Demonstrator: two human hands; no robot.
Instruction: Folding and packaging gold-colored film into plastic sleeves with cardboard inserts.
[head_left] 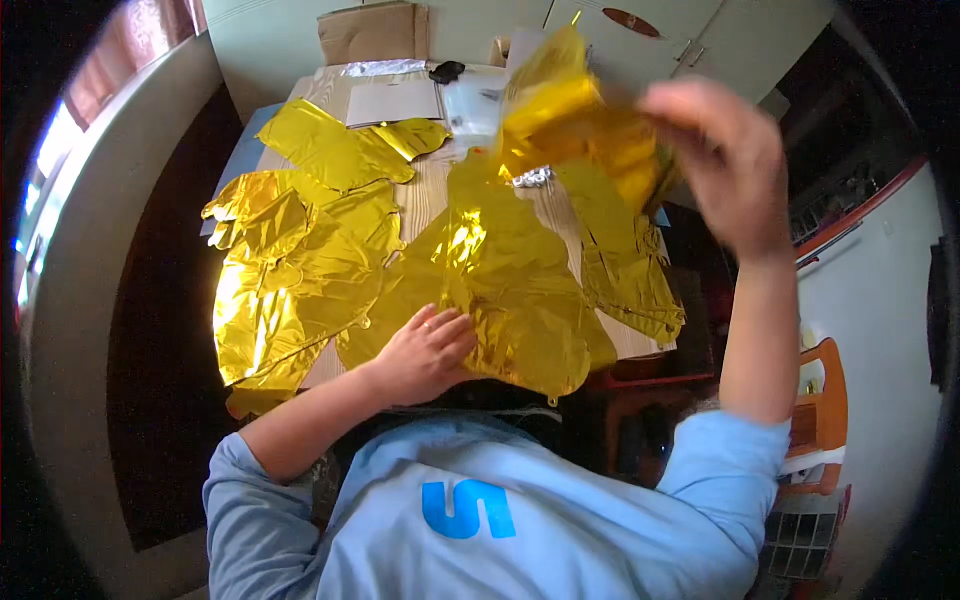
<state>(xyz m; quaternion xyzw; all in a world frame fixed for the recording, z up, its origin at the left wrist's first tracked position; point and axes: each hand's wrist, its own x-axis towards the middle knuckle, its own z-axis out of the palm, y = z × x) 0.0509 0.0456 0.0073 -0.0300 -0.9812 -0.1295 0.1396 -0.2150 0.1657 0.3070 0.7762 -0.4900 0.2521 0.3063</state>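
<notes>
Fingers of the right hand (725, 165) pinch crinkled gold foil balloon (575, 125); left hand (425, 352) presses flat foil (500, 280).

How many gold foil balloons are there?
About 5: one lifted in the right hand, at; one under the left hand, at; others at. Overlaps may hide more.

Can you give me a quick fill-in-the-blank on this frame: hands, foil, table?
1. The left hand rests flat on a ____-coloured foil balloon lying on the table.
2. The right hand holds a crumpled foil piece ____ the table, not on it.
3. The person's sleeves are light ____.
4. At the table's far edge stands a brown ____ box.

Missing words: gold; above; blue; cardboard
</notes>
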